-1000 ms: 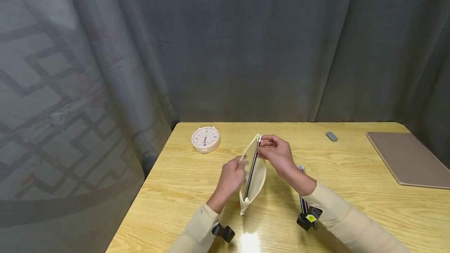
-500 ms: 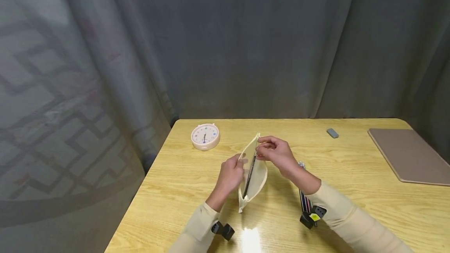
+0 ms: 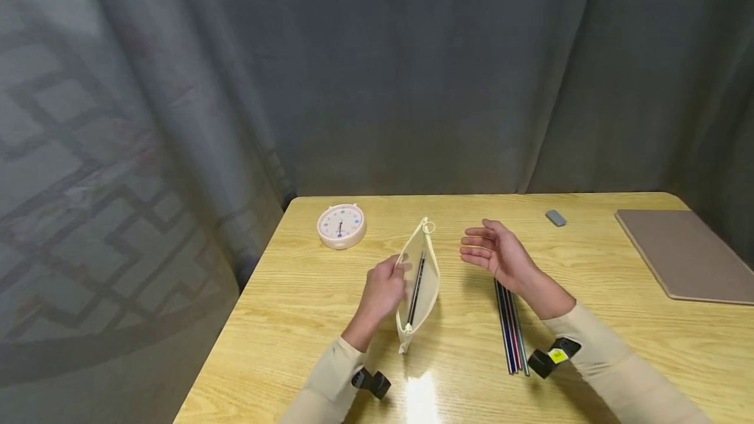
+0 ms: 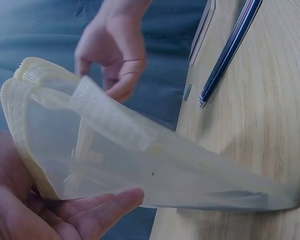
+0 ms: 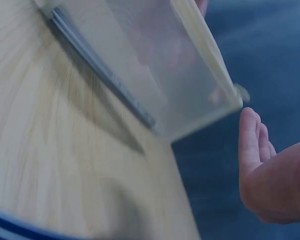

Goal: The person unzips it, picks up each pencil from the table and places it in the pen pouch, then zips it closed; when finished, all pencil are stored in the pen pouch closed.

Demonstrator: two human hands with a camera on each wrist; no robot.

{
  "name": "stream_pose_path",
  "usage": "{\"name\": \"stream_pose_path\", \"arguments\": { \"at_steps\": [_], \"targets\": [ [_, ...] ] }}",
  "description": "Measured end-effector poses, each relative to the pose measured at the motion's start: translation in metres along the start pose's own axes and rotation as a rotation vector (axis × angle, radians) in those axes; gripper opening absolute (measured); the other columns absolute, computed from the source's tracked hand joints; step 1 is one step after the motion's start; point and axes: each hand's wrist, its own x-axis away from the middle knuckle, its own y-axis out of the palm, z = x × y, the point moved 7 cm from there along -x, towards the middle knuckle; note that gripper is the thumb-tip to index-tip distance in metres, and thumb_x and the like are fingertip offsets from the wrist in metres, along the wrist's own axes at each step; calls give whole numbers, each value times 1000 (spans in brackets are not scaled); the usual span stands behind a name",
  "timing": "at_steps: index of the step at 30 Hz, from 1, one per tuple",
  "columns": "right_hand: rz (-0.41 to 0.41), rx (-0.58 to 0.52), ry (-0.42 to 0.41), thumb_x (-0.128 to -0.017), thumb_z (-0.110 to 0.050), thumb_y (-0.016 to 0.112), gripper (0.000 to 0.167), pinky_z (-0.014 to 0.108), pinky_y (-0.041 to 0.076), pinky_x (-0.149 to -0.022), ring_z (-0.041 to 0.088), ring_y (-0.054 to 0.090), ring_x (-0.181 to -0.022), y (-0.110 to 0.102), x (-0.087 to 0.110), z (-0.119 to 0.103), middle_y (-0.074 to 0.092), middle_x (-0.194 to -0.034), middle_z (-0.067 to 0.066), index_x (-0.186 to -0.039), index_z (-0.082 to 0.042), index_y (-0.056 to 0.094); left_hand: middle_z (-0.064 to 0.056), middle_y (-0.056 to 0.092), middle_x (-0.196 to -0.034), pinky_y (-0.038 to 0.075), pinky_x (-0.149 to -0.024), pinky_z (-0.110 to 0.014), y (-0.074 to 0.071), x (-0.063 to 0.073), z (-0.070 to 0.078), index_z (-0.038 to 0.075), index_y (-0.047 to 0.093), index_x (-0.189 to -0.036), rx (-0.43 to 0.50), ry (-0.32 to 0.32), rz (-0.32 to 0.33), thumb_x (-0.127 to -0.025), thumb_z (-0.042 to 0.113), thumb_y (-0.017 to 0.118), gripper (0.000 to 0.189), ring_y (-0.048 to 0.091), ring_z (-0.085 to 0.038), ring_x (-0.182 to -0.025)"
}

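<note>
My left hand (image 3: 383, 288) grips the side of a translucent cream zip pouch (image 3: 431, 283), held on edge with its mouth spread upward. In the right wrist view, dark pencils (image 5: 102, 70) lie along the bottom inside the pouch. My right hand (image 3: 501, 257) hovers to the pouch's right, fingers loosely extended, nothing in them; the left wrist view shows that hand behind the pouch. Below it on the table lies a row of striped, dark-coloured pencils (image 3: 511, 329), their far ends hidden by the hand.
A pink round clock (image 3: 341, 226) lies at the table's back left. Toward the back right is a small grey eraser-like block (image 3: 556, 218). A flat brown mat or folder (image 3: 686, 255) occupies the right side. Grey curtains (image 3: 400, 77) hang beyond the wooden table (image 3: 283, 319).
My right hand has let go of a pencil inside the pouch and moved out to the right, its fingers loosening. The left hand keeps its grip on the pouch.
</note>
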Motion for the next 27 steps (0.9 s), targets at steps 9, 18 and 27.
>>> {"name": "stream_pose_path", "arguments": {
  "at_steps": [9,18,27],
  "targets": [
    [10,-47,136,-112,-43,25,58,31,62,-86,15,75,-92,-50,10,18,74,-99,2,-125,3,58,-24,72,-122,58,-56,-29,0,3,0,-7,61,-135,6,-5,0,-104,6,42,39,75,-35,-79],
    [91,147,239,-110,-49,19,82,32,63,-84,16,73,-90,-94,23,38,71,-99,0,-150,23,17,-23,72,-121,58,-55,-29,-1,2,1,-7,62,-135,6,11,-2,-104,7,44,39,74,-35,-78],
    [142,252,269,-110,-50,20,83,33,63,-83,13,72,-87,-114,30,46,71,-96,-1,-150,23,18,-23,72,-121,56,-53,-28,1,-1,2,-7,61,-136,-3,15,-13,-105,7,43,39,73,-35,-71]
  ]
}}
